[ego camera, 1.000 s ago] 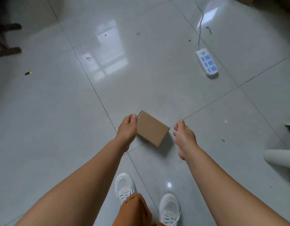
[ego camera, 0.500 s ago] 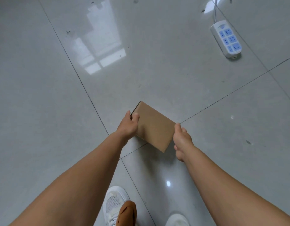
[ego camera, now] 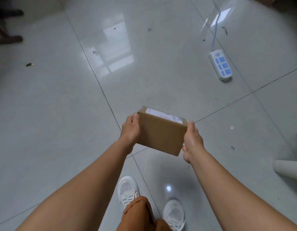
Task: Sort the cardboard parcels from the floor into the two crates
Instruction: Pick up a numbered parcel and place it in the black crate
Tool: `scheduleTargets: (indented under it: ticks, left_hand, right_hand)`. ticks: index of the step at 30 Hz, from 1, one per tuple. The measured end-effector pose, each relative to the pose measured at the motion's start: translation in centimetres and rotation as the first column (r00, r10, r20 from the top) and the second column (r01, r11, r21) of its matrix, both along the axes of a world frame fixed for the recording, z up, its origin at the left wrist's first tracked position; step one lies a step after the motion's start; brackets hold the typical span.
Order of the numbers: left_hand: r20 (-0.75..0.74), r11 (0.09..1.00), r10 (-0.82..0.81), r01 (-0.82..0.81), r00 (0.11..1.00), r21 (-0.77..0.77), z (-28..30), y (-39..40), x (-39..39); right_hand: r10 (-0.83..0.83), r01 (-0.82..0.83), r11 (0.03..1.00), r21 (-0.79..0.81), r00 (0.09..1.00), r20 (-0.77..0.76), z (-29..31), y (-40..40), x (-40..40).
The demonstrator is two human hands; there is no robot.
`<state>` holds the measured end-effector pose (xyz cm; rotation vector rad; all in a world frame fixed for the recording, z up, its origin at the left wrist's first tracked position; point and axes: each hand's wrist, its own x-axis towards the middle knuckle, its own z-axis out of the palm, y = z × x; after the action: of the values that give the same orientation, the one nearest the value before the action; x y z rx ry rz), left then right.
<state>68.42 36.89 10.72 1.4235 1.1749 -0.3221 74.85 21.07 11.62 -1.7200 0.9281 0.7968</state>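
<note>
Now lifted clear of the floor (ego camera: pixel 61 114): cardboard parcel (ego camera: pixel 161 135), flat on the tiles 1.0 s ago and only being tipped up 0.5 s ago, held in the air between both hands with the white shipping label turned up along its far face. Left hand (ego camera: pixel 130 130) curled round the left end, thumb on the near face; right hand (ego camera: pixel 192 140) wrapped round the right end, fingers hidden behind the cardboard. Both closed on the box, neither free.

Judged from that: pick-up finished, label apparently exposed for reading, carry to a crate not yet begun. Neither of the 2 crates in view, so no telling which way to turn.

Room to move: open tile ahead and to the left. Power strip (ego camera: pixel 220 65) with its cord lying well off to the front right, a likely trip edge if heading that way. White cylinder (ego camera: pixel 288 169) low at the right edge, near the right foot's side. Dark furniture legs (ego camera: pixel 7 39) far at the upper left. White shoes (ego camera: pixel 127 189) directly below the parcel; a drop would land close to them
</note>
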Motion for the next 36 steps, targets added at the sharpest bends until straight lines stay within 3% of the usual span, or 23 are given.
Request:
scheduleTargets:
  ticks: [6,11,22,28,36]
  left_hand:
    - [0.037,0.985,0.168,-0.170,0.985,0.042,13.1,0.3,-0.6]
    - [0.088,0.960,0.279,-0.279,0.956,-0.018,21.5,1.0,-2.4]
    - [0.249,0.898,0.435,-0.439,0.865,-0.042,33.8,-0.8,-7.9]
    - [0.304,0.776,0.611,-0.630,0.731,-0.046,38.5,-2.0,-11.8]
    - [0.451,0.506,0.779,-0.862,0.436,-0.040,45.4,-4.0,-18.8]
  right_hand:
    - [-0.016,0.015,0.997,0.072,1.000,0.017,12.6,1.0,-0.5]
    - [-0.016,0.006,0.994,0.109,0.996,0.089,20.9,1.4,-0.9]
    - [0.160,-0.205,0.949,0.238,0.968,0.195,34.0,1.9,-3.3]
    - [0.242,-0.329,0.898,0.291,0.924,0.298,38.4,2.5,-5.9]
    - [0.379,-0.524,0.790,0.317,0.825,0.419,44.1,5.0,-12.5]
